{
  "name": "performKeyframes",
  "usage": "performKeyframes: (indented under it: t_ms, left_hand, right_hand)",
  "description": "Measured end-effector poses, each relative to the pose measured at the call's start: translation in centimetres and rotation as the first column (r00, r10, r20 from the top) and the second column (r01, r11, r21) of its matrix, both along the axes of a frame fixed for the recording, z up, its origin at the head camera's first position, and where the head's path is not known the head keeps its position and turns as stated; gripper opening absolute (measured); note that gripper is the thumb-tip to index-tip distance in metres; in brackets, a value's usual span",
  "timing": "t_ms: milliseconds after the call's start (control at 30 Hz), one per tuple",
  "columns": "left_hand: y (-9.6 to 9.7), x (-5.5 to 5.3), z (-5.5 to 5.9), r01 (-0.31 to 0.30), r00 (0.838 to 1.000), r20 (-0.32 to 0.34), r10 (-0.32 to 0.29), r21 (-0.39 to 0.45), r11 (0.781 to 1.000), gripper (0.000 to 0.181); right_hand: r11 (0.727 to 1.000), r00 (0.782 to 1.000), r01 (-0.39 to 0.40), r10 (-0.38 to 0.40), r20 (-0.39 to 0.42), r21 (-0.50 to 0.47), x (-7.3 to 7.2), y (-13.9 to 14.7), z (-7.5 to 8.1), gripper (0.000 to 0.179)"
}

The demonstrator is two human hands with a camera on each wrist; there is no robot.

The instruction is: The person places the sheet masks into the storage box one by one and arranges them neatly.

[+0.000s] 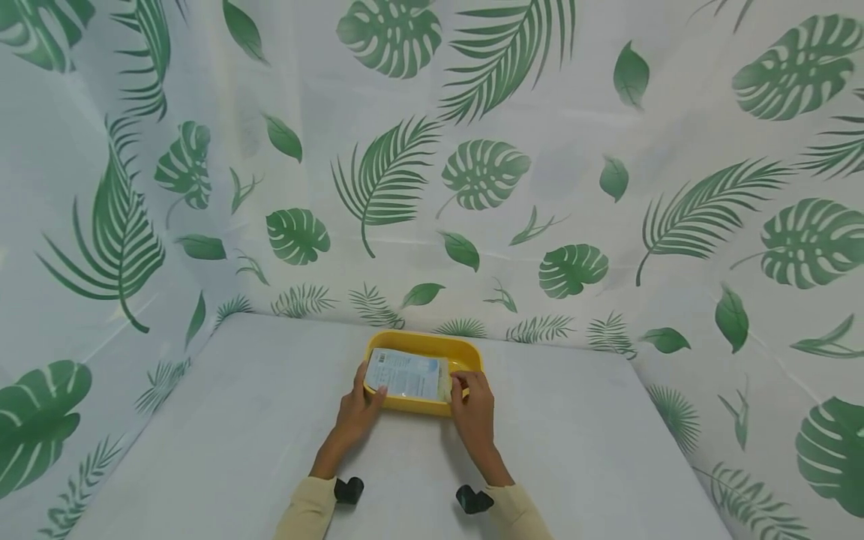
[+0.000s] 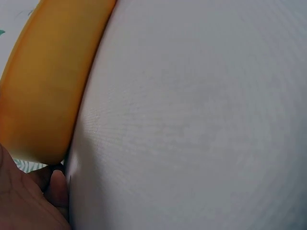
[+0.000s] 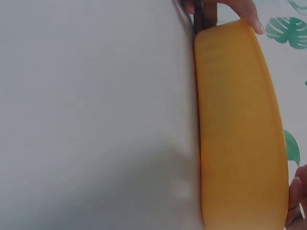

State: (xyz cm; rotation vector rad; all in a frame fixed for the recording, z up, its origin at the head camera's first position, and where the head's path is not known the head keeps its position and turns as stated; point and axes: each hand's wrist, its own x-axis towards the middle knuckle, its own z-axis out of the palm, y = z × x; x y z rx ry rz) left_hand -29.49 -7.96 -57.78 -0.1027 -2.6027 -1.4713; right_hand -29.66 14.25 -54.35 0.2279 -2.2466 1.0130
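Observation:
A shallow yellow plastic tray (image 1: 412, 406) sits on the white tabletop. Inside it lies a flat packet (image 1: 407, 373) with a pale blue and white printed face, a barcode and a see-through right end. My left hand (image 1: 358, 411) grips the tray's left end, thumb over the front rim and fingers along the side; the right wrist view also shows this grip. Over the tray's right part, my right hand (image 1: 475, 409) has curled fingers and pinches the packet's right edge. From the left wrist, the tray's outer wall (image 2: 53, 76) shows beside the left palm (image 2: 24, 201).
The white tabletop (image 1: 580, 442) spreads around the tray. A white curtain (image 1: 418, 277) printed with green leaves hangs behind and on both sides. Black wrist-worn devices (image 1: 349, 490) sit near the cuffs of the cream sleeves (image 1: 307, 510).

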Motion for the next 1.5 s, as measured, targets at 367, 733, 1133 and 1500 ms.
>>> performKeyframes:
  t_ms: [367, 733, 1133, 1500]
  left_hand:
    - [0.0, -0.7, 0.3, -0.006, 0.999, 0.039, 0.008, -0.049, 0.999, 0.098]
    - [-0.2, -2.5, 0.7, -0.099, 0.993, 0.061, 0.102, -0.058, 0.993, 0.101]
    - [2.2, -3.7, -0.5, -0.077, 0.991, 0.098, 0.087, -0.106, 0.991, 0.102]
    - [3.2, 0.3, 0.6, -0.177, 0.97, -0.23, 0.084, -0.421, 0.89, 0.079]
  right_hand:
    - [0.994, 0.994, -0.109, 0.109, -0.011, -0.008, 3.0, 2.7, -1.6, 0.005]
    - [0.978, 0.97, -0.181, 0.195, 0.147, -0.104, 4.3, 2.9, -1.9, 0.011]
    - [0.997, 0.914, -0.056, 0.074, 0.399, -0.055, 5.7, 5.3, -2.1, 0.018]
    - [0.92, 0.908, -0.079, -0.093, 0.408, 0.385, 5.0, 5.1, -1.5, 0.056]
